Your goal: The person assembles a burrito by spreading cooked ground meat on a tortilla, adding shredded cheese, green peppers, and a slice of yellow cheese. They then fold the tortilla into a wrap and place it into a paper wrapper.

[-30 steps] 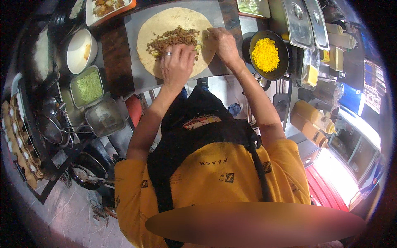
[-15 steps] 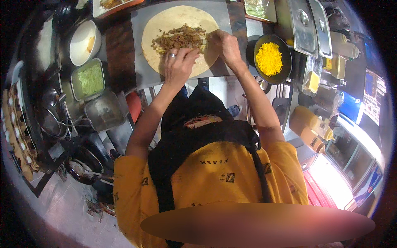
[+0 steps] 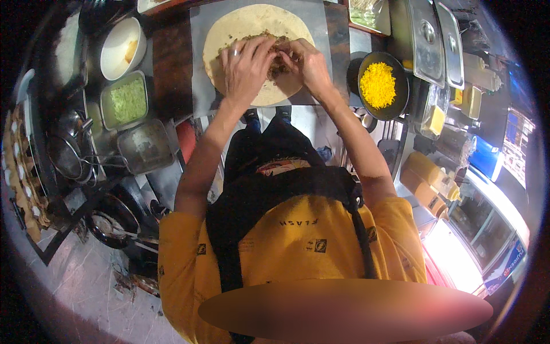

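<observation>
A large round flour tortilla point(image 3: 258, 18) lies flat on a grey-white sheet point(image 3: 200, 49) on the dark counter. Brown crumbly filling point(image 3: 279, 70), like cooked ground meat, is heaped at its middle and now largely covered by my hands. My left hand point(image 3: 246, 66), with a ring on one finger, rests over the left part of the heap, its fingers stretched out and slightly bent. From the right, my right hand point(image 3: 309, 66) touches the heap with its fingertips bent together. Whatever lies between those fingertips is hidden.
Right of the sheet stands a black pan point(image 3: 403, 98) of yellow shreds point(image 3: 378, 85), beside lidded steel containers point(image 3: 427, 40). To the left are a white bowl point(image 3: 107, 54), a tray of pale green shreds point(image 3: 127, 102) and a metal tray point(image 3: 146, 146).
My right hand has moved left from the tortilla's right side onto the filling. My left hand has shifted forward over the heap, its fingers reaching farther across it.
</observation>
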Demonstrator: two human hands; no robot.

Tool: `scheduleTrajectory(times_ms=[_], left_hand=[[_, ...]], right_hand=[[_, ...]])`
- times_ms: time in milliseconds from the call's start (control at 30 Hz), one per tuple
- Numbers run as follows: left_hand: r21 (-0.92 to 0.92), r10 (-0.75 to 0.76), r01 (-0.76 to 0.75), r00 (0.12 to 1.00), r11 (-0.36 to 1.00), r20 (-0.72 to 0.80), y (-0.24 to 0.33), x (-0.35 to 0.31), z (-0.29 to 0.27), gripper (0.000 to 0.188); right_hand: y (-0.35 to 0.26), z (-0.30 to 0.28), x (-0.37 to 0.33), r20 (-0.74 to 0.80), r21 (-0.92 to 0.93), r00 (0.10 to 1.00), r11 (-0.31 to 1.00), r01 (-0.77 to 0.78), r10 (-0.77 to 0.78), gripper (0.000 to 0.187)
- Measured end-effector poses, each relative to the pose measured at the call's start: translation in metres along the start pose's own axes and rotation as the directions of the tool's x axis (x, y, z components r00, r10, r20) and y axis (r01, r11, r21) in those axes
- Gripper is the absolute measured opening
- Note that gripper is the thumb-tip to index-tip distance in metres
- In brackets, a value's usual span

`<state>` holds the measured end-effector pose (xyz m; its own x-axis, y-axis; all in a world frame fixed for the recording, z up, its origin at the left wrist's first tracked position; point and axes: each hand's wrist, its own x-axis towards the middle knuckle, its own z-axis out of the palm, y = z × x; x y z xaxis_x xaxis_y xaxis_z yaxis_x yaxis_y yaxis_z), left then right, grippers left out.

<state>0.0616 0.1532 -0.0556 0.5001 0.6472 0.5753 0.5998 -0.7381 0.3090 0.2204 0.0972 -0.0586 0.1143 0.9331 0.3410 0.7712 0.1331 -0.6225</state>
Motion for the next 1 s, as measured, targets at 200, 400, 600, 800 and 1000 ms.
scheduleTrajectory(times_ms=[200,400,600,800,1000], left_hand=[[-0.065,0.092,-0.081,0.978,0.995,0.186,-0.025,0.008,0.007,0.008],[-0.109,0.034,-0.019,0.99,0.994,0.138,-0.022,0.007,0.007,0.014],[-0.124,0.166,-0.139,0.954,0.982,0.249,0.002,0.0,0.0,0.029],[-0.108,0.164,-0.137,0.937,0.985,0.307,-0.009,-0.025,0.006,0.028],[-0.049,0.12,-0.113,0.976,0.992,0.184,-0.013,-0.031,0.005,0.022]], right_hand=[[0.01,-0.001,-0.007,0.049,-0.068,0.991,0.991,-0.119,0.122,0.019],[0.022,0.002,-0.007,0.054,0.036,0.99,0.991,-0.13,0.128,0.022],[0.061,0.004,0.021,0.19,-0.085,0.981,0.996,-0.014,0.029,0.034],[0.069,0.019,0.021,0.352,-0.208,0.933,0.978,0.004,0.071,0.035],[0.039,-0.009,0.018,0.246,-0.098,0.966,0.994,-0.055,0.078,0.033]])
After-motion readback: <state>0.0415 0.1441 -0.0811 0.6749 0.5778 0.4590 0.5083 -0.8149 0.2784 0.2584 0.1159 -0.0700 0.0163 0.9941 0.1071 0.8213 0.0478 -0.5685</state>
